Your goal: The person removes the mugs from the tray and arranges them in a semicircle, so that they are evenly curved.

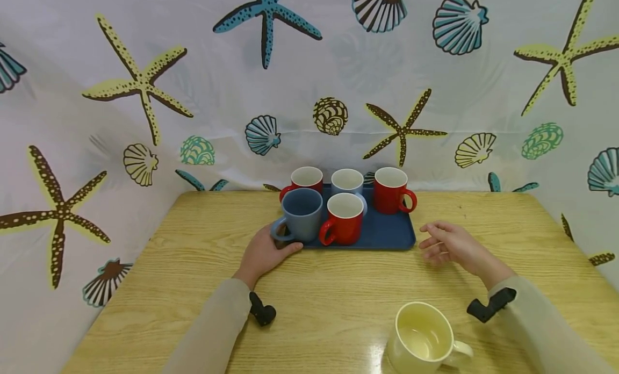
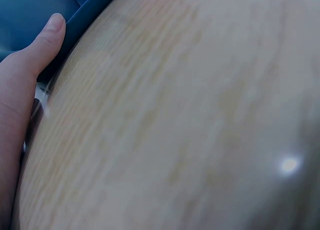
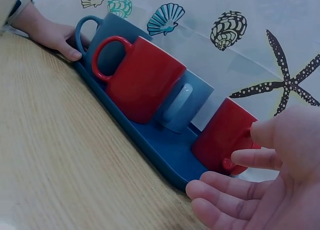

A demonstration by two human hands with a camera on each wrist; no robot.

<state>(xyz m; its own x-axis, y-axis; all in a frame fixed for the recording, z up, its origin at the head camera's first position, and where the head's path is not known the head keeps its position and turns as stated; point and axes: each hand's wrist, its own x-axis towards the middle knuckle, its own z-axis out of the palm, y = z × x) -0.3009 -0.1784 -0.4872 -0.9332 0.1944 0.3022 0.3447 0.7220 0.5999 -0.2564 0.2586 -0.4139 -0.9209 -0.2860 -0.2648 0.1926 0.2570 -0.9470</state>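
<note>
A dark blue tray (image 1: 387,235) on the wooden table carries several mugs. My left hand (image 1: 263,253) grips its left end, thumb (image 2: 47,42) along the rim; the other fingers are mostly hidden behind a blue-grey mug (image 1: 306,223). Next to that mug stands a red mug (image 1: 349,229) with its handle toward the front left. Behind them are a second red mug (image 1: 315,187), a light blue mug (image 1: 344,189) and a third red mug (image 1: 386,199) at the right. My right hand (image 1: 452,245) is just off the tray's right end, fingers loosely spread and holding nothing.
A pale yellow mug (image 1: 408,352) stands upright near the front of the table (image 1: 329,293), handle to the right. A white curtain (image 1: 203,110) printed with starfish and shells hangs right behind the tray and along both sides.
</note>
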